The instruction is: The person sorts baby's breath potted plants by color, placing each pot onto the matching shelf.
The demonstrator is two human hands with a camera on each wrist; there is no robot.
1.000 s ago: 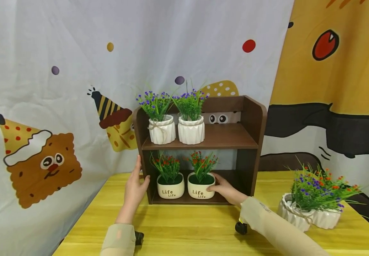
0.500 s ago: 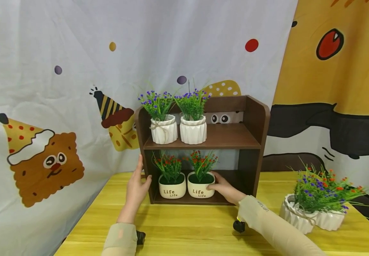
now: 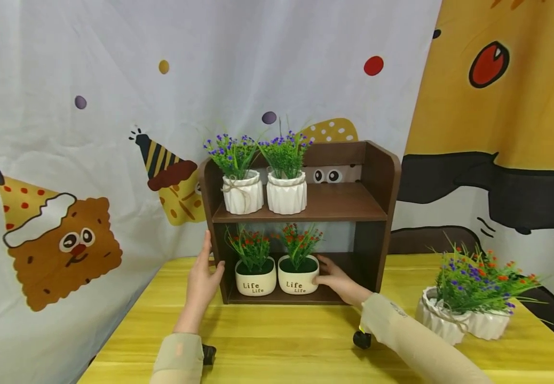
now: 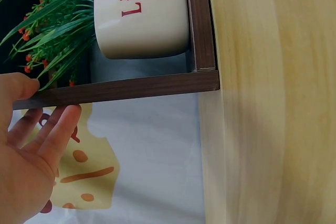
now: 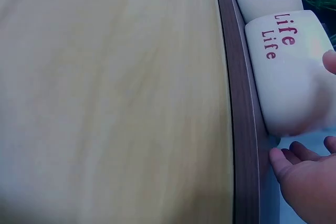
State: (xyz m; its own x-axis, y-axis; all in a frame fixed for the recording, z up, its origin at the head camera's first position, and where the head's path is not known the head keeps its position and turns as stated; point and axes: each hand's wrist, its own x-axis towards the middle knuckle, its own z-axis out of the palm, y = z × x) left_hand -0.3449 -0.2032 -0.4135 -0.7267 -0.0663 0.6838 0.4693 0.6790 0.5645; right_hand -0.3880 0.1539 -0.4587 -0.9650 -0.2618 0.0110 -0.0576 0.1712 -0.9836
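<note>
In the head view two cream oval pots lettered "Life Life", with red-flowered artificial plants, stand side by side on the lower level of a brown two-tier shelf (image 3: 349, 205). My right hand (image 3: 337, 280) is at the right side of the right-hand pot (image 3: 298, 280). In the right wrist view its thumb (image 5: 331, 62) is by the pot and its fingers (image 5: 294, 158) are spread apart from it. My left hand (image 3: 202, 282) holds the shelf's left side panel (image 4: 121, 86), thumb inside and fingers outside. The left-hand pot (image 3: 255, 282) sits near that panel.
On the upper level stand two white fluted pots (image 3: 242, 194) with purple flowers. Two more white pots (image 3: 442, 320) with purple and orange-red flowers stand on the yellow wooden table (image 3: 277, 341) at the right. A printed curtain (image 3: 89, 133) hangs behind.
The right-hand pot has shifted slightly left, closer to its neighbour. My right hand's hold on it has loosened. My left hand stays on the panel.
</note>
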